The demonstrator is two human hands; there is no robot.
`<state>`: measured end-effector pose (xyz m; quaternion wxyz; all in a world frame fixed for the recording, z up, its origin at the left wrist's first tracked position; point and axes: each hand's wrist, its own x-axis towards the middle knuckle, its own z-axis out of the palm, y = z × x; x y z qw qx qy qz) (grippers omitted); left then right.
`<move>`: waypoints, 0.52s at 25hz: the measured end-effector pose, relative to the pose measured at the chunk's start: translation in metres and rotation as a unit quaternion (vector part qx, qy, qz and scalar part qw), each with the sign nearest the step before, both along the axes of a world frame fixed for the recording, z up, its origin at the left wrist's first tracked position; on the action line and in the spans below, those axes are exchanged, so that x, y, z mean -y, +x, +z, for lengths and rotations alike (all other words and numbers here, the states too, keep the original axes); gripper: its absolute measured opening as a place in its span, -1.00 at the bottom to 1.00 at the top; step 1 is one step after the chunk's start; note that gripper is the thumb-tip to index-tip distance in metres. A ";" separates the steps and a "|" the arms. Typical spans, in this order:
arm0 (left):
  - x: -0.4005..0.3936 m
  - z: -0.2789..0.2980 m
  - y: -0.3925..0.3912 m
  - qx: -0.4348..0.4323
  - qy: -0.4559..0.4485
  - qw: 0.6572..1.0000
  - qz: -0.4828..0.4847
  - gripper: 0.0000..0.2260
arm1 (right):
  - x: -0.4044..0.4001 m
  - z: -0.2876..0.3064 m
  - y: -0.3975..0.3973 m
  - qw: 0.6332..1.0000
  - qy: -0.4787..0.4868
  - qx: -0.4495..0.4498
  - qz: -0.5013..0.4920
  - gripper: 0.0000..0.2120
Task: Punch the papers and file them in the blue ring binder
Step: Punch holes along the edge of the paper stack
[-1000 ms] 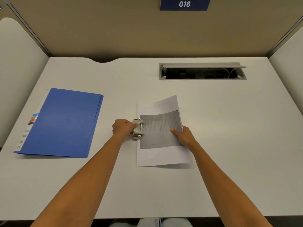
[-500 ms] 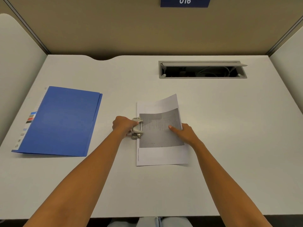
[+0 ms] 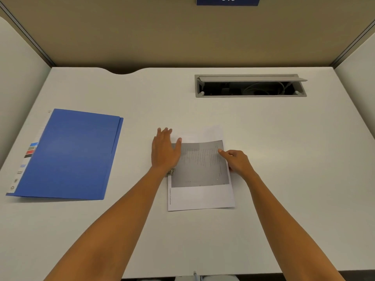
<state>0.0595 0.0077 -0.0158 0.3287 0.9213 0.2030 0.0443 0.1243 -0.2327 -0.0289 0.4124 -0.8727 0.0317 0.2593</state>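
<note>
The papers, white sheets with a grey printed block, lie in the middle of the white desk. A metal hole punch sits at their left edge, almost wholly hidden under my left hand, which lies flat on it, palm down, fingers stretched out. My right hand rests on the papers' right edge with the fingers curled and the index finger laid on the sheet. The blue ring binder lies closed at the left of the desk, apart from both hands.
An open cable tray is sunk into the desk at the back right. Partition walls close off the back and both sides. The desk's front edge runs just below my forearms.
My left hand has opened from a grip on the punch and now lies flat on top of it. My right hand has shifted slightly right on the papers' edge.
</note>
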 end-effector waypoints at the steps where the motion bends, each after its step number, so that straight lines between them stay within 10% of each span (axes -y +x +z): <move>1: 0.004 -0.005 0.003 0.001 0.043 0.998 -0.035 -0.48 | 0.000 -0.002 0.001 1.000 -0.003 0.001 -0.002 -0.55; 5: 0.008 -0.024 0.007 -0.057 0.209 0.974 -0.070 -0.43 | 0.002 -0.006 0.003 1.000 -0.006 0.006 -0.004 -0.61; 13: 0.006 -0.034 0.013 -0.046 0.265 0.956 -0.116 -0.43 | 0.004 -0.009 0.003 1.000 -0.010 0.025 0.004 -0.62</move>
